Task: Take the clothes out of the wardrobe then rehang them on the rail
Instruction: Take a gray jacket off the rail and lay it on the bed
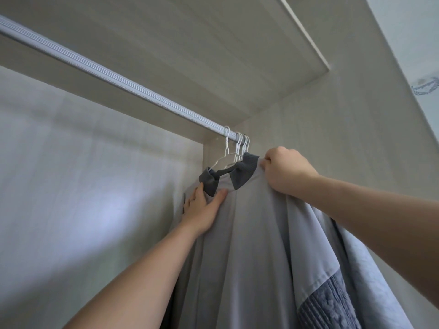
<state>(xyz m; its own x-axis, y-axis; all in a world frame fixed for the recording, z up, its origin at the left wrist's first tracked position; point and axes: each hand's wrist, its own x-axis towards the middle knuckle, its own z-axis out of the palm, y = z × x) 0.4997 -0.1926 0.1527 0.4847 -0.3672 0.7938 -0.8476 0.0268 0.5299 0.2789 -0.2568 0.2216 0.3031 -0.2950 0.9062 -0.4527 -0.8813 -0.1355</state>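
I see the shirt [249, 233] hanging at the right end of the rail [118, 78], around 5 o'clock of centre, among white hangers [240, 148] hooked over the rail beside the side wall [332, 129]. My right hand [285, 172] has its fingers curled tight on the shoulder cloth, at 3 o'clock of the dark collar [244, 169]. My left hand [204, 210] lies flat on the shirt at 7 o'clock of the collar, fingers straight and spread, gripping nothing. Another garment [327, 305] with a knit panel hangs behind, at 5 o'clock.

text legible: none | surfaces seen: shirt [249, 245], rail [114, 78], hangers [242, 144], wardrobe panels [332, 150]
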